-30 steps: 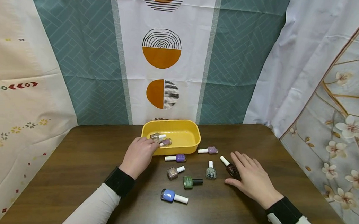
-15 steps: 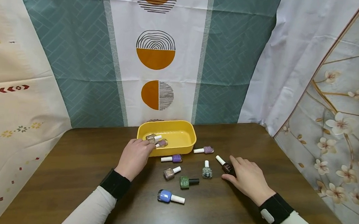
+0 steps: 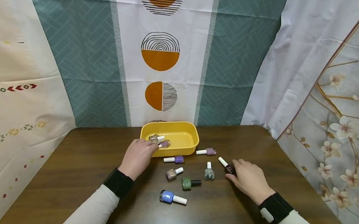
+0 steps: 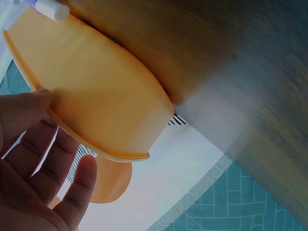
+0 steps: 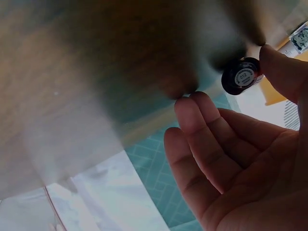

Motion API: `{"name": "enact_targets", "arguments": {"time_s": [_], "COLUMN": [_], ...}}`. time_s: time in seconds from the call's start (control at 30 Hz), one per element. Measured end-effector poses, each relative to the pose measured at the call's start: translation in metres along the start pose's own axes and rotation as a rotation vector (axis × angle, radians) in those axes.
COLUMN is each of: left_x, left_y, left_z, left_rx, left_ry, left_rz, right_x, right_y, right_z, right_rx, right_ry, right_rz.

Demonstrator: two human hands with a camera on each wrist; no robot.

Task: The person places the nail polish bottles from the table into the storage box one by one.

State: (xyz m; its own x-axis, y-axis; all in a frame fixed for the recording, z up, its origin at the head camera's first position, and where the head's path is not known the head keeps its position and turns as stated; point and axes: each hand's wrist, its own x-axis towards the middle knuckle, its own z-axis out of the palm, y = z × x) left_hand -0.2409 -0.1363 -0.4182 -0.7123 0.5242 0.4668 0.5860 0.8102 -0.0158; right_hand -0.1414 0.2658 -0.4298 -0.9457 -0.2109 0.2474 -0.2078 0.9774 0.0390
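Note:
My left hand (image 3: 138, 156) grips the left front rim of a yellow tray (image 3: 192, 147). In the left wrist view, the thumb lies against the tray's outer wall (image 4: 106, 91) and the other fingers are over the rim. Two nail polish bottles lie inside it, a glittery beige bottle (image 3: 153, 139) and a mauve bottle (image 3: 165, 144). My right hand (image 3: 251, 179) rests around a dark nail polish bottle (image 3: 230, 169) lying on the table. In the right wrist view, this bottle's base (image 5: 238, 77) shows between thumb and fingers, with a gap to the fingers.
Before the tray lie a purple bottle (image 3: 179, 159), a lilac bottle (image 3: 210, 151), a glitter bottle (image 3: 171, 174), a speckled grey bottle (image 3: 209, 173), a green bottle (image 3: 187, 183) and a blue bottle (image 3: 167, 196). Curtains hang behind the brown table (image 3: 78, 167).
My right hand has drawn its thumb and fingers closer together around the dark bottle. The left hand keeps its hold on the tray. The head view has shifted slightly.

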Motion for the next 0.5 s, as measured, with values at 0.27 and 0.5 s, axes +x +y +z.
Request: {"name": "enact_targets", "arguments": {"time_s": [0.27, 0.5], "left_x": [0.0032, 0.0019], "left_y": [0.0008, 0.0006], "left_z": [-0.0018, -0.0026], "left_rx": [0.018, 0.017], "left_ry": [-0.011, -0.033], "left_rz": [-0.003, -0.018], "right_x": [0.0054, 0.0099], "right_y": [-0.0028, -0.0041], "right_z": [-0.0009, 0.0028], "right_rx": [0.002, -0.004], "right_ry": [-0.026, -0.001], "right_rz": [0.01, -0.014]}}
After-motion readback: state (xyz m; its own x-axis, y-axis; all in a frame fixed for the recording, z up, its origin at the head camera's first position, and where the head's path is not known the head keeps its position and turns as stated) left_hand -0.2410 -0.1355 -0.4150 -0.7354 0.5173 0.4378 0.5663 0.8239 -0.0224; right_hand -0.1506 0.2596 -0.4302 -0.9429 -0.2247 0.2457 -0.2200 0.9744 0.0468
